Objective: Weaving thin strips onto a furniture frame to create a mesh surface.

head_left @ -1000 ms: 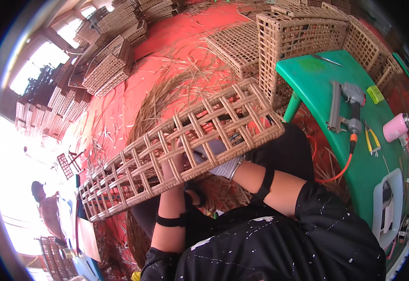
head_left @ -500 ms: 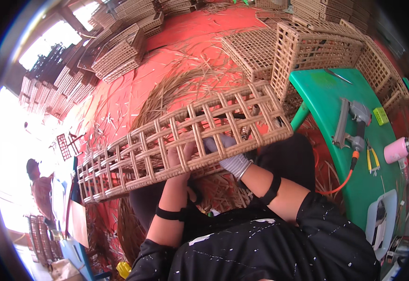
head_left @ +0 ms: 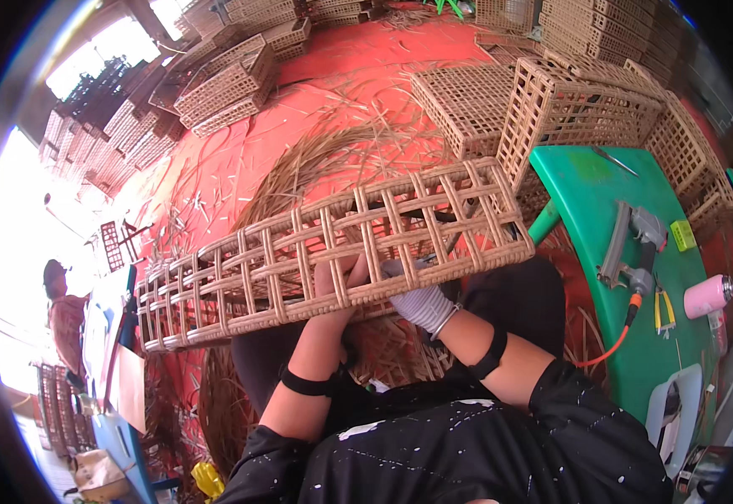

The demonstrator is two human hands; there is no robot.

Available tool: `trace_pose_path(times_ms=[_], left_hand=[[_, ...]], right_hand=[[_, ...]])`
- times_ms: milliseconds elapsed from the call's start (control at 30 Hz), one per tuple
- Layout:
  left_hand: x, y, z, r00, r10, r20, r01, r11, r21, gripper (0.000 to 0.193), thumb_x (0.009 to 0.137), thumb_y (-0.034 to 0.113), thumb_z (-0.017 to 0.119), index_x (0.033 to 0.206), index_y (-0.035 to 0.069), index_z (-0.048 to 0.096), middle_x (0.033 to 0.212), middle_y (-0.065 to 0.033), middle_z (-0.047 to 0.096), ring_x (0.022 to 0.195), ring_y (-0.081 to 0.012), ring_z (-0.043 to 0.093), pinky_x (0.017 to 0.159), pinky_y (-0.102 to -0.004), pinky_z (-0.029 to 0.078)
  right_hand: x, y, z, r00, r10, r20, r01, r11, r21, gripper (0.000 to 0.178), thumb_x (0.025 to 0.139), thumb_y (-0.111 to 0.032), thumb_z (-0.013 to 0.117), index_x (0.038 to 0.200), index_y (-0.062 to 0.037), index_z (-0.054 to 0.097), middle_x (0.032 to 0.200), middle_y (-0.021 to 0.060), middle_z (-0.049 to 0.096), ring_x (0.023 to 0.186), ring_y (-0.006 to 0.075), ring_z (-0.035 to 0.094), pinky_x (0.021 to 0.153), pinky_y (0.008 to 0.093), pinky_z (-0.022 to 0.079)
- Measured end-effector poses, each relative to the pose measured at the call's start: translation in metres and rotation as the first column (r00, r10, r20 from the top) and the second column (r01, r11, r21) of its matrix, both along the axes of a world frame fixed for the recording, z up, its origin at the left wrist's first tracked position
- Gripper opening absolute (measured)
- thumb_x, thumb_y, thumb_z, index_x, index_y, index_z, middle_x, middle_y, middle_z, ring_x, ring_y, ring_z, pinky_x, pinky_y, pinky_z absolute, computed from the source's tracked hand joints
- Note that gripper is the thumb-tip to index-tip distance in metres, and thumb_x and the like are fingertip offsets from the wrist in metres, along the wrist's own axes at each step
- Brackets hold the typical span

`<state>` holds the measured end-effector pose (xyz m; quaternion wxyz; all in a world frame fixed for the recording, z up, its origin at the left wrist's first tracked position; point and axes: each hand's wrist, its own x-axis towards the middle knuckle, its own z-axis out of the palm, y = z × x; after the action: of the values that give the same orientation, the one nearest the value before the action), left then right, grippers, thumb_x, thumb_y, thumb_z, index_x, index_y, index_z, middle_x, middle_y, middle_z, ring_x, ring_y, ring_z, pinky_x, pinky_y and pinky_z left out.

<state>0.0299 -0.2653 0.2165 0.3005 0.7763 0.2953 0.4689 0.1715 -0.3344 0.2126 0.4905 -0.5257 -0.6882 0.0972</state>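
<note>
A long tan wicker basket (head_left: 341,298) with an open lattice side lies tilted across my lap, its right end higher than its left. My bare left hand (head_left: 335,275) reaches in behind the lattice near the middle, its fingers closed at the woven strands and partly covered by them. Close beside it, my right hand (head_left: 421,304) in a pale grey glove grips at the lower rim, with its fingertips largely hidden behind the weave. Dark bands circle both forearms.
On my right a green stool (head_left: 585,193) bears a nail gun (head_left: 635,244) with an orange hose, yellow-handled pliers (head_left: 664,311), a yellow box (head_left: 683,236) and a pink bottle (head_left: 708,296). Woven baskets (head_left: 467,105) stand beyond. Loose strips (head_left: 299,172) litter the red floor. A person (head_left: 66,319) is at far left.
The basket has shifted slightly, its right end a little lower and farther right in view. My hands stay close together at its middle; the left has moved a little right.
</note>
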Motion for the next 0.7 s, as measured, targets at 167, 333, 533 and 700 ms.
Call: trace_pose_path(times_ms=[167, 333, 533, 700], left_hand=[[0.008, -0.006, 0.011, 0.996, 0.085, -0.016, -0.086, 0.993, -0.083, 0.007, 0.086, 0.002, 0.062, 0.091, -0.001, 0.066, 0.076, -0.0054, 0.062, 0.067, -0.0127, 0.057, 0.060, -0.0280, 0.046], [-0.008, -0.034, 0.018, 0.987, 0.136, -0.083, -0.158, 0.879, -0.449, 0.031, 0.090, 0.006, 0.058, 0.120, 0.000, 0.055, 0.101, -0.0079, 0.063, 0.088, -0.0138, 0.061, 0.077, -0.0258, 0.049], [-0.062, -0.080, 0.109, 0.739, -0.418, -0.529, 0.179, 0.878, -0.443, 0.024, 0.087, 0.010, 0.060, 0.108, 0.000, 0.062, 0.098, -0.0137, 0.066, 0.085, -0.0210, 0.065, 0.076, -0.0325, 0.052], [-0.078, -0.101, 0.215, 0.511, -0.453, -0.731, 0.184, 0.888, -0.422, 0.023, 0.084, 0.012, 0.063, 0.103, 0.000, 0.064, 0.099, -0.0150, 0.066, 0.092, -0.0253, 0.064, 0.081, -0.0328, 0.050]], right_hand=[[0.003, 0.005, -0.001, 0.958, -0.012, 0.287, 0.013, 1.000, -0.001, 0.017, 0.091, -0.021, 0.051, 0.088, -0.0077, 0.062, 0.077, 0.0113, 0.063, 0.074, 0.0297, 0.063, 0.066, 0.0392, 0.052], [0.000, 0.001, 0.007, 0.860, 0.126, -0.494, -0.235, 0.958, -0.165, 0.036, 0.098, -0.034, 0.046, 0.107, -0.0044, 0.063, 0.076, 0.0088, 0.064, 0.067, 0.0149, 0.063, 0.061, 0.0306, 0.053], [-0.001, -0.017, 0.029, 0.902, 0.192, -0.387, -0.262, 0.955, -0.137, 0.034, 0.097, -0.030, 0.046, 0.099, -0.0004, 0.062, 0.067, 0.0088, 0.064, 0.062, 0.0158, 0.064, 0.060, 0.0314, 0.052], [-0.001, -0.012, 0.031, 0.987, 0.104, -0.119, -0.100, 0.994, 0.044, 0.027, 0.095, -0.022, 0.045, 0.101, -0.0015, 0.062, 0.086, 0.0133, 0.067, 0.082, 0.0268, 0.066, 0.075, 0.0395, 0.052]])
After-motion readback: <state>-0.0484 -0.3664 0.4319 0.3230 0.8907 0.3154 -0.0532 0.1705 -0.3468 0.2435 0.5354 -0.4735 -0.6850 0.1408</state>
